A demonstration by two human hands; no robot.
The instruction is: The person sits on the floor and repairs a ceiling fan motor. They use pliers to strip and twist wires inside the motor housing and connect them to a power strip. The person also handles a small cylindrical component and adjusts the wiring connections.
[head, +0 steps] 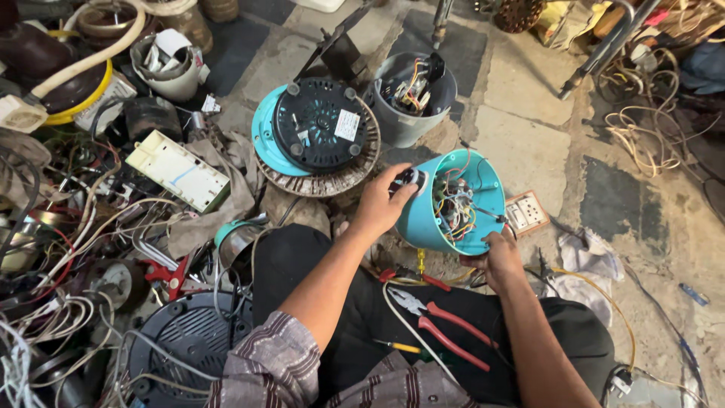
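Observation:
My left hand [381, 202] grips the side of a turquoise appliance housing [423, 219], fingers on a dark knob on its wall. The housing lies tilted with its open underside facing me, showing a tangle of coloured wires [453, 208] inside. My right hand [498, 257] holds the lower rim of the housing, and a thin dark tool juts from the hand towards the wires. Red-handled pliers [442, 325] lie on my lap below the hands.
A turquoise-and-black round base plate [313, 128] rests on a coil ring ahead. A grey housing with wiring [411, 94] stands beyond. A socket board [526, 213] lies right. Wires, a cream box [177, 170] and a dark vented cover [185, 340] crowd the left.

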